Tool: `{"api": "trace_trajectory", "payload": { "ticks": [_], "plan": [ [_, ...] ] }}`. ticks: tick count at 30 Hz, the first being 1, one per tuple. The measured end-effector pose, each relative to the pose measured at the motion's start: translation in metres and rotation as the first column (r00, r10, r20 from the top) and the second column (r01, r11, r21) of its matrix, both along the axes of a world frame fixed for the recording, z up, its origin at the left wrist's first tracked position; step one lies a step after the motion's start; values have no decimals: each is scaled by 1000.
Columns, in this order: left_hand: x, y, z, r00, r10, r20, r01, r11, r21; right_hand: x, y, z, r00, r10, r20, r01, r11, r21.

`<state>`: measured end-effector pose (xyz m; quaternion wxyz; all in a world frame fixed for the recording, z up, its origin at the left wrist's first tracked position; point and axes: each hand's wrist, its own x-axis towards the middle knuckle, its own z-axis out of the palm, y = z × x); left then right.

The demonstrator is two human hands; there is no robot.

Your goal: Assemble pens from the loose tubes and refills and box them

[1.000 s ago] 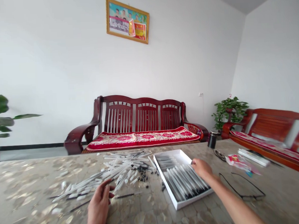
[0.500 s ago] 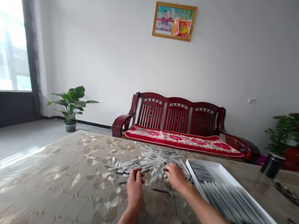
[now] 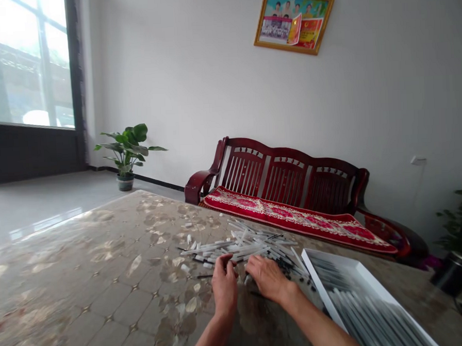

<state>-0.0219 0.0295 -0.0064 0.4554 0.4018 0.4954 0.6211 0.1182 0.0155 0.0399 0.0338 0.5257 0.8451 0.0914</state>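
A loose pile of white plastic pen barrels (image 3: 240, 246) lies scattered on the marbled table top (image 3: 104, 262), with small black pen parts (image 3: 284, 267) at its right end. My left hand (image 3: 224, 286) rests curled at the near edge of the pile, and its fingers hide whatever lies beneath them. My right hand (image 3: 266, 278) lies over the pile's near right side, touching the barrels. To the right of it stands a white open box (image 3: 317, 277) holding rows of finished pens (image 3: 362, 310).
A black cylindrical jar (image 3: 455, 274) stands on the table beyond the box. Behind the table are a dark red wooden sofa (image 3: 286, 191) with a red cushion and a potted plant (image 3: 126, 152) on the floor by the window (image 3: 24, 65).
The view has swung left since the oldest frame. My right hand has left the box for the pile, and both hands now sit at the pile's near edge.
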Motion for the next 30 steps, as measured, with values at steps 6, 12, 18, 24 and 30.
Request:
{"api": "trace_trajectory", "payload": {
  "ticks": [6, 12, 18, 24, 30],
  "plan": [
    [0, 0, -3, 1000, -30, 6, 30, 1000, 3, 4, -4, -4, 994, 93, -53, -90, 994, 59],
    [7, -9, -4, 975, -176, -134, 207, 940, 270, -12, -26, -4, 803, 146, -578, 48, 951, 306],
    [11, -18, -3, 914, -310, -260, 376, 889, 261, -28, -33, 3, 420, 46, -906, 236, 959, 158],
    [5, -17, 4, 961, -252, -112, 262, 961, 91, 25, -30, 2, 339, -259, -904, 372, 920, -124],
    [5, -15, 9, 960, -204, 190, 218, 974, -54, 49, -60, -7, 743, -457, -489, 467, 877, -110]
  ]
}}
